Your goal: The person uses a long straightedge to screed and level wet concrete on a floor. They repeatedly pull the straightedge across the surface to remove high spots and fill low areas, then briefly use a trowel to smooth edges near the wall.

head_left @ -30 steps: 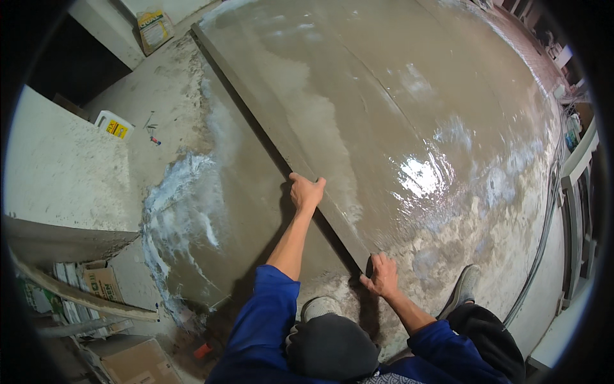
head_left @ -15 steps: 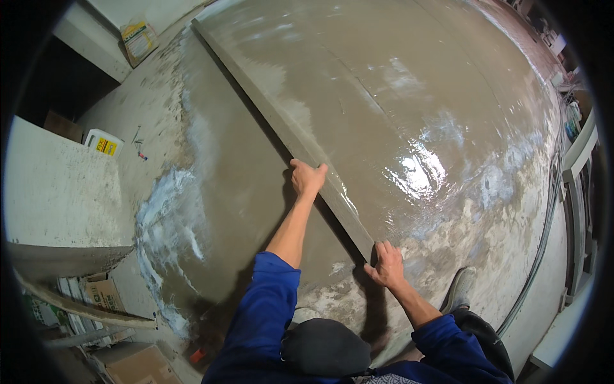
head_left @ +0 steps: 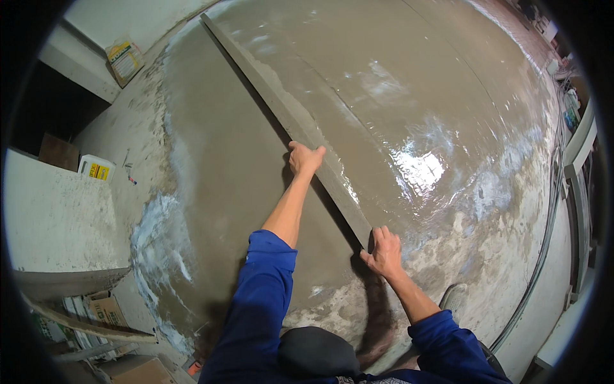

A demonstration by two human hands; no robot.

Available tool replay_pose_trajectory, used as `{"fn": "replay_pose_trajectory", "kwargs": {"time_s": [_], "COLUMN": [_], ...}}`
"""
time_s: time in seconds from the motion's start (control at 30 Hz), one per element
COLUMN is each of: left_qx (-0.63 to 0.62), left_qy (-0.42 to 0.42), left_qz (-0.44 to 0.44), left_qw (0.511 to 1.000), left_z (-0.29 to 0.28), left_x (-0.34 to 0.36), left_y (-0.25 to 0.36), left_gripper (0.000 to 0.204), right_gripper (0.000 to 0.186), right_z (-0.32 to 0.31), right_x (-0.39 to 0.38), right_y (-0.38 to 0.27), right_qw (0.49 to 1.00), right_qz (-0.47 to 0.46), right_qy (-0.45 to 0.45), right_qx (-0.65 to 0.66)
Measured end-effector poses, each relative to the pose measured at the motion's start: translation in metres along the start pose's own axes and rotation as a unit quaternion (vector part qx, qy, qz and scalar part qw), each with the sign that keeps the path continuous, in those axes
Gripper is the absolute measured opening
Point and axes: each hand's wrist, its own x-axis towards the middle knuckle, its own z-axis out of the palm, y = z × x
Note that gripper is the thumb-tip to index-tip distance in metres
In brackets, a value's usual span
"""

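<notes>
A long, straight screed bar (head_left: 278,105) lies slantwise across a wet, grey-brown layer (head_left: 217,211) spread over the floor. My left hand (head_left: 306,160) grips the bar partway along its near half, thumb and fingers over its two edges. At the bar's near end, my right hand (head_left: 384,251) is closed round it. Wet material is heaped in a ragged strip along the bar's right side. Left of the bar the surface looks smooth and matt; to the right it is shiny, with a thin line running through it.
Pale, rough floor borders the wet layer. At the left are a white plastic jug (head_left: 97,168), a paper sack (head_left: 125,62) against the wall and cardboard boxes (head_left: 107,310). Cables (head_left: 542,256) run along the right side. My shoe (head_left: 454,297) rests near the layer's edge.
Both hands have pushed the screed bar away and to the right over the wet layer, keeping their grip. More smooth surface shows on its left. The view has shifted slightly.
</notes>
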Motion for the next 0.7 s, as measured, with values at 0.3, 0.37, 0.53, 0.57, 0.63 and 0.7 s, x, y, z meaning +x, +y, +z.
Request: {"fn": "replay_pose_trajectory", "kwargs": {"time_s": [0.3,0.37,0.53,0.57,0.63,0.7], "left_qx": [0.016,0.021,0.029,0.031,0.043,0.065], "left_qy": [0.001,-0.001,-0.013,-0.021,-0.031,-0.034], "left_qz": [0.008,0.013,0.024,0.025,0.027,0.031], "left_qw": [1.0,1.0,0.999,0.999,0.998,0.997], "left_z": [0.043,0.054,0.088,0.094,0.103,0.107], "left_x": [0.021,0.025,0.033,0.035,0.032,0.028], "left_y": [0.047,0.061,0.098,0.107,0.121,0.136], "left_gripper": [0.091,0.093,0.099,0.102,0.106,0.11], "right_gripper": [0.048,0.048,0.047,0.047,0.047,0.052], "right_z": [-0.027,-0.034,-0.051,-0.055,-0.062,-0.071], "right_x": [0.028,0.034,0.048,0.051,0.057,0.063], "right_y": [0.036,0.045,0.078,0.086,0.099,0.106], "right_qw": [1.0,0.999,0.999,0.999,0.998,0.998], "right_qz": [0.012,0.024,0.027,0.027,0.044,0.054], "right_qy": [0.017,0.018,0.035,0.037,0.035,0.021], "right_qx": [-0.007,-0.014,-0.014,-0.01,-0.01,-0.025]}}
